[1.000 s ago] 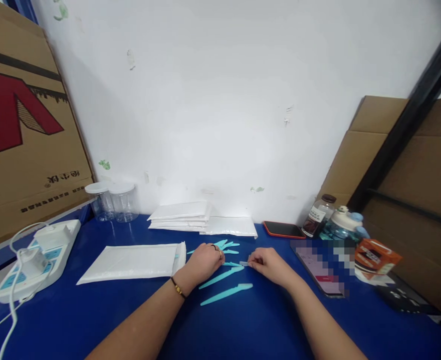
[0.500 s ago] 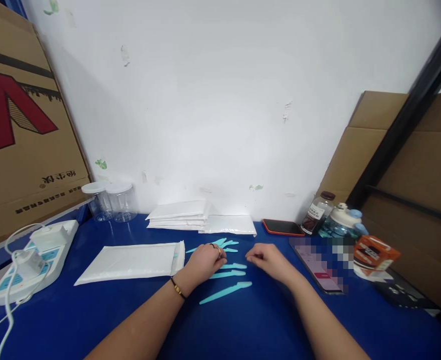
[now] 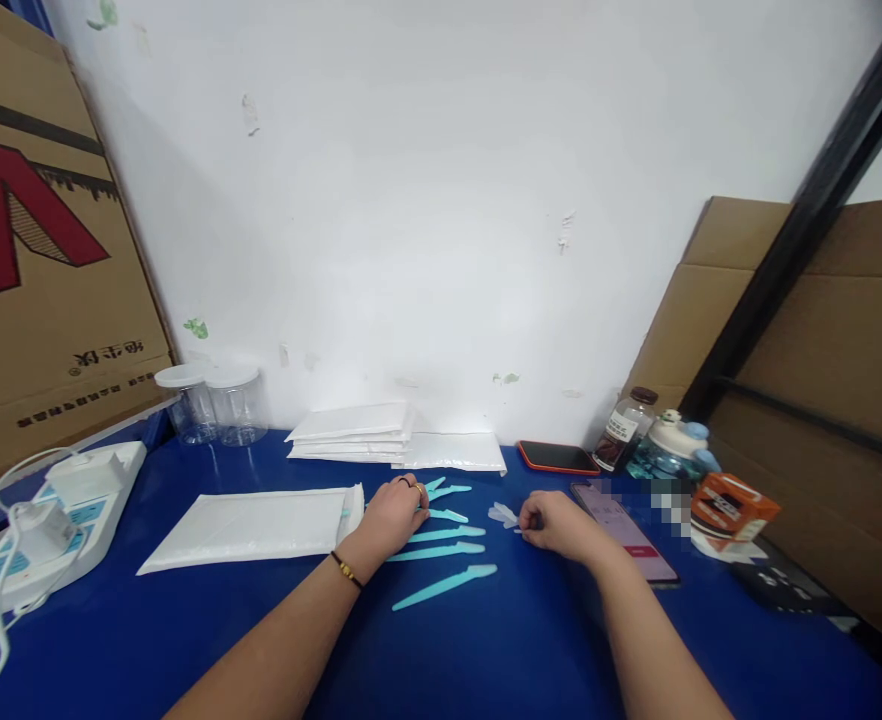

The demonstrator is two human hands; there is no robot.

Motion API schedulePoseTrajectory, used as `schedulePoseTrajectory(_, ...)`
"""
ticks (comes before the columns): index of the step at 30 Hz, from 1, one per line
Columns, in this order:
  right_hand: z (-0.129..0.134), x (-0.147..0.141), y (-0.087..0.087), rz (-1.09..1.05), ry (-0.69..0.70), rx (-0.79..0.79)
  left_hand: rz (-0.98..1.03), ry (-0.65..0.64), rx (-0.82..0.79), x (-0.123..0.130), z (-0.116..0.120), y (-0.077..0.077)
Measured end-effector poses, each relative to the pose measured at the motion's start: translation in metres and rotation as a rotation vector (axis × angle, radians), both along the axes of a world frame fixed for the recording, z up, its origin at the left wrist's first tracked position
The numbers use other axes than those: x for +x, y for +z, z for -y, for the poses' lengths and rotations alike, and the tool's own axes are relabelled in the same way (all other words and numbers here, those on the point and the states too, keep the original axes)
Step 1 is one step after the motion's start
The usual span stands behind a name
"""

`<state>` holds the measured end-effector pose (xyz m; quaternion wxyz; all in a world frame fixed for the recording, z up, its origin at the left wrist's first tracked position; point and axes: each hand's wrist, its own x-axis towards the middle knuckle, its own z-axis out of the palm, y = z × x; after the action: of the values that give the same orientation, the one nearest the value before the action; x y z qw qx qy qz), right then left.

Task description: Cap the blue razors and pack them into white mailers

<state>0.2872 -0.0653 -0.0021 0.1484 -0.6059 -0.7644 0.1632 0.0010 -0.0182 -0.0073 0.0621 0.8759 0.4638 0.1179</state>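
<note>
Several light-teal eyebrow razors lie on the blue table, the nearest razor [image 3: 445, 587] set apart below two that are almost parallel. My left hand [image 3: 394, 515] is curled over the upper razors, its fingertips closed at the handle of one razor [image 3: 448, 515] whose head points right. To the right, a few small translucent pieces [image 3: 502, 515] lie in a little heap. My right hand [image 3: 553, 525] is beside them with thumb and fingers pinched; what sits between the fingertips is hidden. A white padded envelope [image 3: 253, 528] lies left of my left hand, a bit of teal showing at its open end.
More white envelopes [image 3: 351, 432] are stacked by the wall. Rightward are an orange-edged phone [image 3: 557, 458], another phone [image 3: 628, 535], a brown-capped bottle [image 3: 625, 430], a drinking bottle [image 3: 670, 448] and an orange box [image 3: 732, 508]. Clear jars [image 3: 237, 405] and a power strip [image 3: 103, 500] stand left.
My left hand has shifted left, uncovering more of the razors. My right hand has moved right, and the small translucent pieces now show beside its fingers. The view has turned slightly.
</note>
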Motion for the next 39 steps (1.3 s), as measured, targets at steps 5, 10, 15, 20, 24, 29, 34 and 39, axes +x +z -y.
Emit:
schedulePoseTrajectory(5, 0.002, -0.007, 0.001, -0.167, -0.032, -0.046, 0.050, -0.057, 0.015, 0.002, 0.010, 0.009)
schedulePoseTrajectory(10, -0.001, -0.027, 0.005, -0.869, -0.017, -0.024, 0.248, -0.048, -0.060, 0.006, 0.015, 0.016)
schedulePoseTrajectory(15, -0.003, -0.044, 0.004, -1.073, -0.067, 0.008, 0.379, -0.039, -0.160, 0.007, 0.013, 0.012)
schedulePoseTrajectory(20, -0.001, -0.047, 0.004, -1.127, -0.088, 0.025, 0.454, -0.055, -0.218, 0.008, 0.011, 0.009)
schedulePoseTrajectory(24, -0.001, -0.048, 0.005, -1.151, -0.107, 0.063, 0.469, -0.048, -0.224, 0.008, 0.010, 0.009)
schedulePoseTrajectory(29, 0.002, -0.059, 0.006, -1.113, -0.056, 0.002, 0.489, -0.056, -0.246, 0.008, 0.012, 0.011)
schedulePoseTrajectory(34, 0.000, -0.053, 0.005, -0.942, -0.006, -0.063, 0.487, -0.093, -0.369, 0.008, 0.017, 0.009)
schedulePoseTrajectory(39, -0.010, -0.020, 0.000, -0.497, -0.212, 0.241, 0.317, -0.186, -0.411, 0.008, 0.020, 0.003)
